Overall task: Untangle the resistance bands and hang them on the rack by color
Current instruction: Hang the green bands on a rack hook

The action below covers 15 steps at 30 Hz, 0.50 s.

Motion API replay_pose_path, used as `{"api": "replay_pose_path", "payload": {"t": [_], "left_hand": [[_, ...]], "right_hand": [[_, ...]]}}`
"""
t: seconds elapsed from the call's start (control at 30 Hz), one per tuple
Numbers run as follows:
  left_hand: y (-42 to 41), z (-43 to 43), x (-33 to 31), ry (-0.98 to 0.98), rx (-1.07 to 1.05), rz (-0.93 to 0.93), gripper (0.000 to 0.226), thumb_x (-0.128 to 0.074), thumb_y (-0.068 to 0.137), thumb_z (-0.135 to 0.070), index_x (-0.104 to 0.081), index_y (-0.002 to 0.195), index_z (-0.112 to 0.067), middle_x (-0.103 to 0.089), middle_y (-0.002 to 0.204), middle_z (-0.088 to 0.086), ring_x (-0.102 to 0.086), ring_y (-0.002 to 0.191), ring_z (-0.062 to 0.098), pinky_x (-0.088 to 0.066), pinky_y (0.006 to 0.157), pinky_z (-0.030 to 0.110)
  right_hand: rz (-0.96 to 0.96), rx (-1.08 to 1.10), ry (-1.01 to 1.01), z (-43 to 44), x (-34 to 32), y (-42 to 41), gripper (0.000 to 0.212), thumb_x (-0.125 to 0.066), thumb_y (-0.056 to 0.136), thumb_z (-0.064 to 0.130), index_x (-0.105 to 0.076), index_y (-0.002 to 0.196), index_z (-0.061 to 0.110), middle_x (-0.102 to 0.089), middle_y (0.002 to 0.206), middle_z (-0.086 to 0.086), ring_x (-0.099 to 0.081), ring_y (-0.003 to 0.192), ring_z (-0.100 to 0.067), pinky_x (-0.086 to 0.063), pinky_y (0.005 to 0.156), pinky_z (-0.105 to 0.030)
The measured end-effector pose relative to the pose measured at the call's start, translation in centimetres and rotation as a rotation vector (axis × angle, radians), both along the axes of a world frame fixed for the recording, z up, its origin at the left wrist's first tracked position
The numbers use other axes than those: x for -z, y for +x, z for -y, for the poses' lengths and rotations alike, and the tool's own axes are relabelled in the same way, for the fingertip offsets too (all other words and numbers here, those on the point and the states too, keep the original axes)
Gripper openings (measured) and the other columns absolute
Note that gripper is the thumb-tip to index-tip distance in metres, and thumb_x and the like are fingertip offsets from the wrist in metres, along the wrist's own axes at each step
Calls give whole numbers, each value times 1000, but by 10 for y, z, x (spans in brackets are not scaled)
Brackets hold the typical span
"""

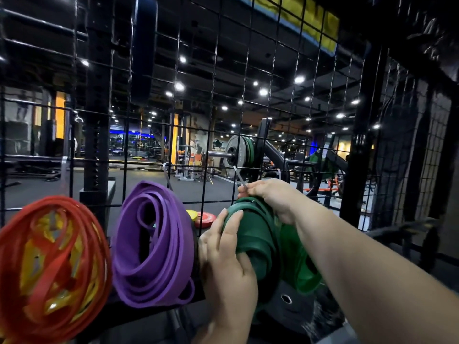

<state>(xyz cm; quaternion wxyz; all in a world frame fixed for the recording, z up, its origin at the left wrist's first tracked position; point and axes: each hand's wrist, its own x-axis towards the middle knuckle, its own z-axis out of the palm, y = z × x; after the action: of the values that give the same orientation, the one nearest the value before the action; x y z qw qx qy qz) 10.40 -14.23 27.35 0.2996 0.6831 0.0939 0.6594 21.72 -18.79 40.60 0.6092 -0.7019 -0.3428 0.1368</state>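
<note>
the black wire grid rack [209, 131] fills most of the view, thin square mesh with slim metal hooks standing out of it, and a gym floor shows through behind it

low on the left hangs the red bands [82, 234] bundle, many narrow flat loops in a loose round coil, with yellow bands [27, 269] showing through the gaps; whether the yellow shares the red's hook or hangs behind it i cannot tell. just beside it on the right, the purple bands [169, 244] hang as a tidier coil of wider, matte rubber strips. those colours look already sorted, though red and yellow may need parting

the green bands [258, 234], the widest and thickest strips, dark and smooth, sit at the rack just right of the purple ones, at the foot of a bare metal hook [239, 176]. this is judged to be the last colour going up, not yet clearly seated on the hook

the left hand [228, 266] cups the near side of the green bundle, fingers curved round its edge. the right hand [270, 197] grips the bundle's top, fingers curled over it right at the hook's base
</note>
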Motion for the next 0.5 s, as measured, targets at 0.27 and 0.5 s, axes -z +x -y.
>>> {"api": "replay_pose_path", "payload": {"t": [0.27, 0.5], "left_hand": [[-8, 3, -3, -28, 46, 76, 77, -45, 67, 4, -47, 133, -35, -43, 141, -17, -32, 131, -5, -27, 112, 30], [-9, 3, -10, -58, 70, 29, 74, -40, 70, -4, -45, 136, -37, -40, 142, -20, -27, 130, -9, -17, 113, 18]], "right_hand": [[404, 173, -199, 8, -15, 6, 19, -67, 88, 2, -72, 106, 1, -72, 97, -2, -62, 75, -1, -48, 67, -8], [702, 359, -319, 1, -12, 5, 17, -71, 88, 17, -76, 104, 13, -74, 99, 1, -62, 88, -4, -36, 62, 5]]}}
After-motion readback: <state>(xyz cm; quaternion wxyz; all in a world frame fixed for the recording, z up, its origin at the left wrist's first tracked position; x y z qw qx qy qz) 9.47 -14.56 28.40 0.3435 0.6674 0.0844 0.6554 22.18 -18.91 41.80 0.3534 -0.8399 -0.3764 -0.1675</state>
